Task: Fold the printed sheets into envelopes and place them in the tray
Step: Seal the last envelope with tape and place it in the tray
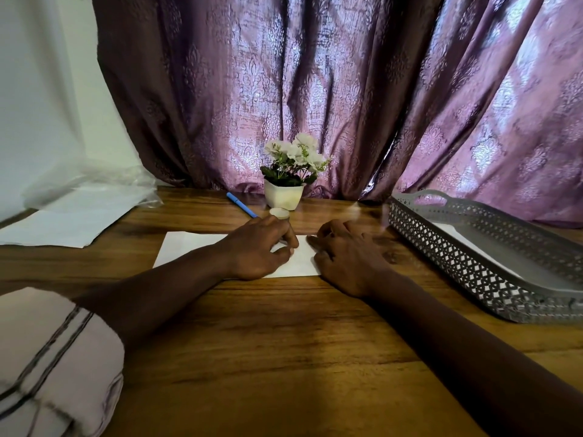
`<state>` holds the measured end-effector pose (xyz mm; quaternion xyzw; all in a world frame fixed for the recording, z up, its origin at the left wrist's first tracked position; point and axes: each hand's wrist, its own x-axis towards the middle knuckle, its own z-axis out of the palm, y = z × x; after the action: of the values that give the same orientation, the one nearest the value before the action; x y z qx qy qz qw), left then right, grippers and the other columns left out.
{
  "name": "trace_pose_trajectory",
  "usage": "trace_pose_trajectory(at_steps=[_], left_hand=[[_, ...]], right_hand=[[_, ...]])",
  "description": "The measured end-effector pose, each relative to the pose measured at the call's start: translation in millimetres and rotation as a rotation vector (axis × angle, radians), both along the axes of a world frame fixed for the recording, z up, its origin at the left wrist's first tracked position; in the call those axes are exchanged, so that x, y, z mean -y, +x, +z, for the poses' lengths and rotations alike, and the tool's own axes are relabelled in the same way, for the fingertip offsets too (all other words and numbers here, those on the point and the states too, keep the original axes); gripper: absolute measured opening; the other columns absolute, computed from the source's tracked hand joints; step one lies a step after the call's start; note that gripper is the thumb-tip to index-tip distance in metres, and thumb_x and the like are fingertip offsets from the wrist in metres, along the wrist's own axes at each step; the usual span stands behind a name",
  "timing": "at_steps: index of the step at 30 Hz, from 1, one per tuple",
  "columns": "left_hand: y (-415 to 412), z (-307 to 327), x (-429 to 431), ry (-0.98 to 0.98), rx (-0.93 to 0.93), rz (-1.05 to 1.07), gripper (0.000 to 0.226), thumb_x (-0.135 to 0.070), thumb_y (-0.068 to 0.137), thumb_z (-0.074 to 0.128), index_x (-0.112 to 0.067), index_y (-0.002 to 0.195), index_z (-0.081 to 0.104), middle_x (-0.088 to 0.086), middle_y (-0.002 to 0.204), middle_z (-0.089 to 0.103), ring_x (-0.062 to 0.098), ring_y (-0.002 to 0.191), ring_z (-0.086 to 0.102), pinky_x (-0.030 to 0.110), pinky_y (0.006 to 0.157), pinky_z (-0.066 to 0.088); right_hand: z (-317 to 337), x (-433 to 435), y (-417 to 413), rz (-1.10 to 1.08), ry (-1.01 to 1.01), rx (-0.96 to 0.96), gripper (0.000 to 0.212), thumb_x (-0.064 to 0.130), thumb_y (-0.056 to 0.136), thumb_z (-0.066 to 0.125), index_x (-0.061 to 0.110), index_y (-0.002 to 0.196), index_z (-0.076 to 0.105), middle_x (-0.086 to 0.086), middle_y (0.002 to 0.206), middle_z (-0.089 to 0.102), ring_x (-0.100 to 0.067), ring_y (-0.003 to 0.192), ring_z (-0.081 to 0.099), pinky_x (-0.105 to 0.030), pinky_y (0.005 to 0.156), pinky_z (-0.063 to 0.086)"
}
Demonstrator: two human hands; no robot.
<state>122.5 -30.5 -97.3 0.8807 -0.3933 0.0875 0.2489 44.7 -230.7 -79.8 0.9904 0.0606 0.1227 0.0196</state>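
A folded white sheet (189,247) lies flat on the wooden table in front of me. My left hand (262,247) rests on its middle with the fingers curled down onto the paper. My right hand (344,257) presses on the sheet's right end, fingers bent, and hides that edge. A grey perforated tray (467,247) stands at the right, with white paper (463,241) lying inside it. A stack of loose white sheets (69,222) sits at the far left of the table.
A small white pot of white flowers (285,190) stands at the back centre before a purple curtain. A blue pen (241,205) and a small round white cap (279,212) lie just behind my left hand. Clear plastic wrap (94,181) lies at the back left.
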Motion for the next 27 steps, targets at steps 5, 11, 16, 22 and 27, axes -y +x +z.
trace_pose_trajectory(at_steps=[5, 11, 16, 22, 27], left_hand=[[-2.6, 5.6, 0.8, -0.018, -0.029, -0.002, 0.011, -0.033, 0.096, 0.065, -0.034, 0.107, 0.064, -0.011, 0.118, 0.058, 0.007, 0.110, 0.053, 0.029, 0.091, 0.044], [5.2, 30.4, 19.9, -0.054, -0.122, 0.109, 0.003, -0.039, 0.087, 0.075, -0.037, 0.086, 0.072, -0.017, 0.093, 0.071, 0.009, 0.094, 0.066, 0.030, 0.081, 0.053], [10.7, 21.9, 43.8, -0.194, -0.059, 0.285, 0.010, -0.043, 0.076, 0.074, -0.041, 0.066, 0.075, -0.017, 0.069, 0.073, 0.011, 0.072, 0.071, 0.037, 0.071, 0.061], [8.7, 19.1, 51.5, -0.011, 0.089, 0.339, 0.010, -0.052, 0.081, 0.076, -0.043, 0.084, 0.079, -0.016, 0.083, 0.076, 0.011, 0.083, 0.070, 0.037, 0.077, 0.060], [10.9, 26.0, 44.3, 0.053, 0.015, 0.274, 0.014, -0.060, 0.076, 0.070, -0.050, 0.083, 0.076, -0.021, 0.081, 0.073, 0.008, 0.081, 0.068, 0.040, 0.078, 0.059]], right_hand=[[-0.4, 1.1, 1.1, -0.014, 0.081, -0.028, 0.052, 0.042, 0.101, 0.039, 0.031, 0.150, 0.048, 0.004, 0.145, 0.043, -0.023, 0.133, 0.037, -0.043, 0.103, 0.034], [4.8, 3.3, -1.8, -0.024, 0.381, -0.022, 0.054, 0.046, 0.086, 0.052, 0.035, 0.139, 0.057, 0.007, 0.127, 0.058, -0.022, 0.125, 0.048, -0.049, 0.106, 0.040], [2.4, 7.8, 0.2, 0.008, 0.476, 0.002, 0.078, 0.048, 0.073, 0.054, 0.032, 0.147, 0.035, 0.010, 0.123, 0.069, -0.025, 0.121, 0.053, -0.050, 0.103, 0.044], [1.9, 13.6, 5.9, 0.043, 0.482, 0.011, 0.081, 0.049, 0.073, 0.054, 0.029, 0.149, 0.033, 0.008, 0.126, 0.069, -0.025, 0.123, 0.053, -0.049, 0.103, 0.044], [-0.7, 17.5, 8.6, 0.054, 0.516, 0.013, 0.074, 0.047, 0.074, 0.053, 0.031, 0.145, 0.040, 0.010, 0.124, 0.070, -0.023, 0.119, 0.053, -0.049, 0.102, 0.044]])
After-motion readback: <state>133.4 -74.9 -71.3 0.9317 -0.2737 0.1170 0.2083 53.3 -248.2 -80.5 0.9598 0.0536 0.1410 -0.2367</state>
